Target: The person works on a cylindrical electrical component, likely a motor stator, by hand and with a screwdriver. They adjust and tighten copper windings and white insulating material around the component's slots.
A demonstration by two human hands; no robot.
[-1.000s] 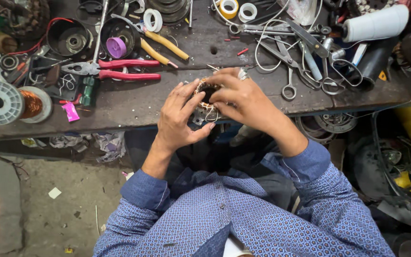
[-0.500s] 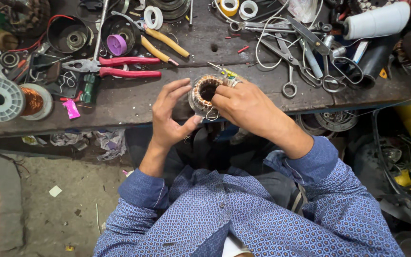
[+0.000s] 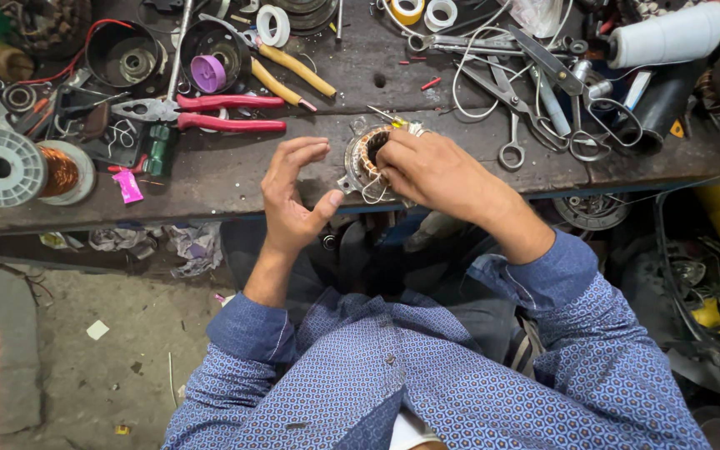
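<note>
Copper wire spool (image 3: 62,172) far left on tabletop (image 3: 235,175), beside grey plastic reel (image 3: 0,166). Red-handled pliers (image 3: 210,112) farther right, near top. Left hand (image 3: 292,198) spread, fingers curled loosely, thumb just beside motor winding (image 3: 363,162). Motor winding at tabletop's front edge, copper-ringed, metal-framed. Right hand (image 3: 442,173) pressed over winding's right side, fingertips pinching at its rim. Scissors (image 3: 514,100) right of that, then white roll (image 3: 667,35).

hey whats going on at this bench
A person in a blue patterned shirt works on a small motor winding at the edge of a cluttered workbench. The right hand grips it from above; the left hand is open beside it, thumb near it. Red-handled pliers lie nearby.
</note>
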